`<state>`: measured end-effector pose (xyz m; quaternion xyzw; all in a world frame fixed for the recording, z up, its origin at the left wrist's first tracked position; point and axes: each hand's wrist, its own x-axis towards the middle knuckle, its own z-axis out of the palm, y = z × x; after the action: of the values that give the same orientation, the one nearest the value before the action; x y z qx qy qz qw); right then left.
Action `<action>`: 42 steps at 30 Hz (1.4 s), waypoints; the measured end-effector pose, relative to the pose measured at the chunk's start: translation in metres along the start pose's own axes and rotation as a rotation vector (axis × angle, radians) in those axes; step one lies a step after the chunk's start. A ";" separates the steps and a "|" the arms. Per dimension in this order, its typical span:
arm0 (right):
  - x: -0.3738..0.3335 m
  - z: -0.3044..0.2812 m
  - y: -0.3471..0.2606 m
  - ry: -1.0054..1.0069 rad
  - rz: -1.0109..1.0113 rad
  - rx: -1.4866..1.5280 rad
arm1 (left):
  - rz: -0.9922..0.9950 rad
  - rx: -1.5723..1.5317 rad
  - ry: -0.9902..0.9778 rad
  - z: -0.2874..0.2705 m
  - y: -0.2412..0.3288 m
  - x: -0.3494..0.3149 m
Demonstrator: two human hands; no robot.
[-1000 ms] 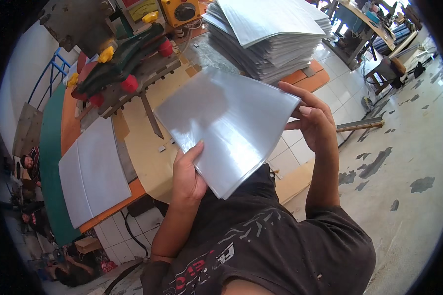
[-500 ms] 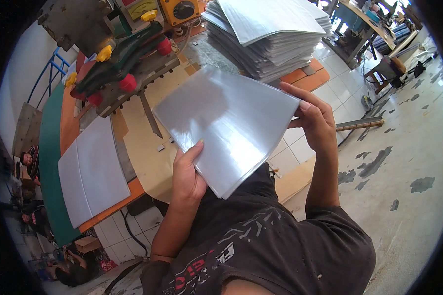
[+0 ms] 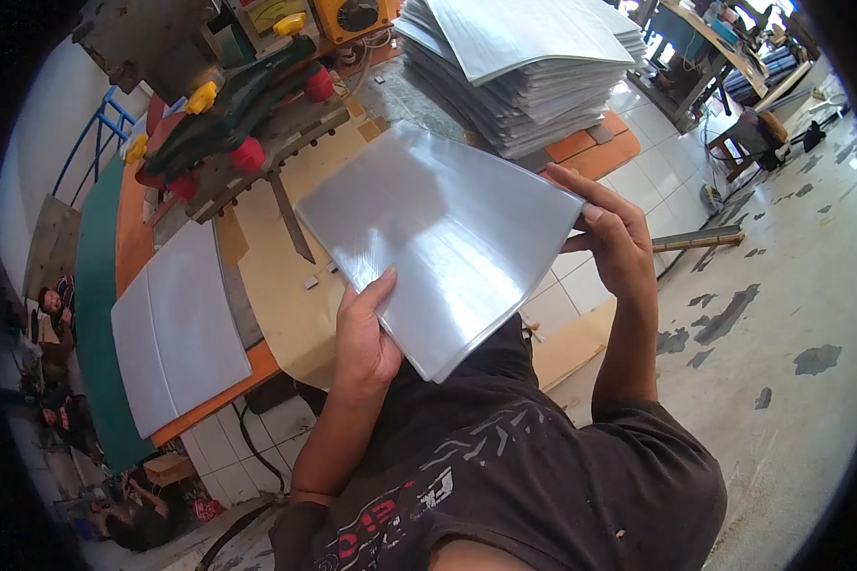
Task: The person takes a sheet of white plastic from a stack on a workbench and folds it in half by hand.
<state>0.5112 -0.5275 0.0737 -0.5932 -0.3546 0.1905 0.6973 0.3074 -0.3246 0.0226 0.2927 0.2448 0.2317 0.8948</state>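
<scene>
You hold a thin stack of glossy clear plastic sheets (image 3: 443, 238) above the tan worktable (image 3: 276, 285), in front of your chest. Your left hand (image 3: 364, 333) pinches its near edge, thumb on top; your right hand (image 3: 614, 233) grips the far corner, fingers curled. A tall sheet pile (image 3: 533, 67) stands behind, flat white sheets (image 3: 176, 328) lie left.

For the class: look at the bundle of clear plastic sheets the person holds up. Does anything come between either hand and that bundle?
No. Both hands grip the bundle of clear sheets directly: the left hand pinches its lower edge, thumb on top, and the right hand holds its right corner. Nothing visible lies between hand and plastic.
</scene>
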 end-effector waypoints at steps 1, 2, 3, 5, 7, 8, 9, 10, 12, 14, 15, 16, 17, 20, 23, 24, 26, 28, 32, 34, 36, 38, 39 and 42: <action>0.000 0.000 0.001 0.004 -0.002 -0.014 | -0.002 -0.004 0.010 0.000 -0.001 0.000; -0.001 0.000 0.000 0.004 -0.001 -0.014 | -0.004 -0.009 0.020 0.001 -0.001 0.000; -0.001 0.000 -0.001 0.010 0.006 -0.032 | -0.005 -0.009 0.021 0.001 -0.002 0.000; -0.003 0.002 -0.005 0.013 0.014 -0.049 | 0.005 0.001 0.028 0.002 -0.002 0.000; -0.004 0.005 -0.008 0.050 0.119 -0.077 | 0.005 -0.007 0.024 0.000 -0.003 0.001; -0.005 0.006 -0.008 0.046 0.120 -0.076 | 0.005 -0.015 0.018 -0.001 -0.004 0.001; -0.006 0.008 -0.008 0.044 0.186 -0.115 | 0.008 -0.016 0.022 -0.002 -0.005 0.001; -0.007 0.008 -0.008 0.044 0.252 -0.156 | -0.002 -0.018 0.011 -0.003 -0.006 0.003; -0.009 0.006 0.003 0.035 0.284 -0.135 | -0.012 -0.022 0.003 -0.004 -0.007 0.005; -0.009 0.004 0.007 0.016 0.316 -0.111 | -0.004 -0.004 -0.005 -0.005 -0.008 0.005; -0.010 0.003 0.008 -0.013 0.297 -0.239 | 0.001 -0.007 0.002 -0.004 -0.008 0.005; -0.010 0.005 0.009 -0.045 0.274 -0.365 | 0.008 0.005 -0.009 -0.005 -0.007 0.004; -0.011 0.009 0.011 -0.059 0.274 -0.360 | 0.016 0.017 -0.019 -0.005 -0.006 0.003; -0.013 0.026 0.015 -0.066 -0.077 -1.143 | 0.000 0.019 -0.021 -0.008 -0.010 0.006; -0.013 0.047 0.014 -0.284 -0.440 -1.421 | 0.004 -0.001 -0.030 -0.005 -0.010 0.008; -0.013 0.055 0.017 -0.295 -0.453 -1.410 | -0.018 -0.042 -0.053 -0.006 -0.009 0.008; -0.012 0.066 0.020 -0.502 -0.476 -1.232 | -0.036 -0.017 -0.061 -0.005 -0.004 0.006; -0.008 0.070 0.019 -0.517 -0.535 -1.227 | -0.074 -0.092 -0.136 -0.002 0.000 0.004; -0.001 0.050 0.009 -0.174 -0.338 -0.819 | -0.066 -0.157 -0.229 0.005 0.007 -0.008; -0.003 0.035 0.000 0.093 -0.146 -0.682 | -0.071 -0.149 -0.265 0.001 0.001 -0.007; 0.000 -0.013 0.025 0.237 -0.216 -0.444 | -0.115 -0.222 -0.226 -0.002 -0.008 -0.007; 0.006 0.004 -0.011 0.293 -0.186 -0.162 | -0.029 0.108 -0.088 -0.006 -0.021 -0.006; 0.008 0.004 -0.020 0.279 -0.188 -0.156 | -0.015 0.026 -0.075 -0.011 -0.026 -0.007; 0.008 -0.012 -0.030 0.393 -0.223 -0.113 | 0.126 0.186 -0.100 -0.019 -0.043 -0.013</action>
<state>0.5203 -0.5372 0.1037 -0.6142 -0.2854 -0.0270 0.7352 0.2982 -0.3549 -0.0139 0.4007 0.2016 0.2490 0.8584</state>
